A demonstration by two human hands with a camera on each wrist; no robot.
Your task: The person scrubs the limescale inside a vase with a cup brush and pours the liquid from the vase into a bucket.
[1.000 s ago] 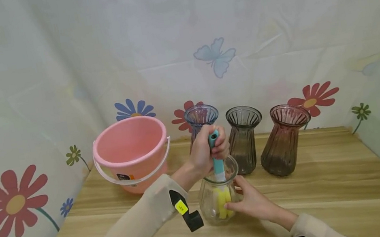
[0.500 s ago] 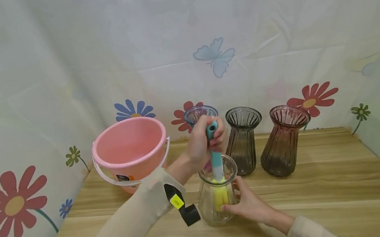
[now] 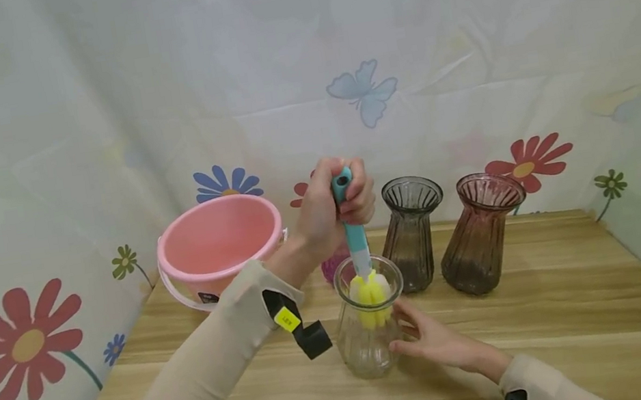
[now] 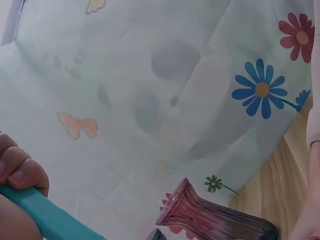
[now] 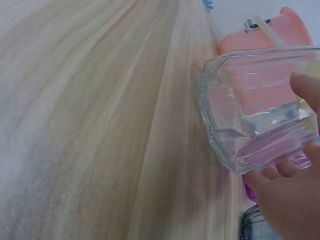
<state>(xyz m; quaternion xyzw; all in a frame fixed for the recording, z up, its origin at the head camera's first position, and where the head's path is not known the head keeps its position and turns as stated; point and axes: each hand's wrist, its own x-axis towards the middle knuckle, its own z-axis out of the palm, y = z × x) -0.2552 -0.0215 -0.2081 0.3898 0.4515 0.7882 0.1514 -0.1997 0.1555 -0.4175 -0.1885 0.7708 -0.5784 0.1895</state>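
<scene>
My left hand (image 3: pixel 319 214) grips the teal handle of a sponge brush (image 3: pixel 356 239) from above, fingers wrapped round it. The brush's yellow and white sponge head sits just inside the mouth of a clear glass vase (image 3: pixel 358 350), which stands upright on the table. My right hand (image 3: pixel 441 342) holds the vase low on its right side, thumb in front and fingers behind. In the left wrist view the teal brush handle (image 4: pixel 55 217) runs out from under the fingers. The right wrist view shows the clear vase's base (image 5: pixel 212 115) with the thumb and fingers on its wall.
At the back left of the wooden table (image 3: pixel 584 299) stands a pink bucket (image 3: pixel 245 277) with a white handle. Behind the clear vase are a grey vase (image 3: pixel 411 248), a reddish-brown vase (image 3: pixel 479 245) and a purple-blue vase (image 3: pixel 337 267), mostly hidden by my left hand.
My left hand has risen with the sponge brush, and the sponge head has come up from near the vase's bottom to its mouth. The right hand and vase have hardly moved.
</scene>
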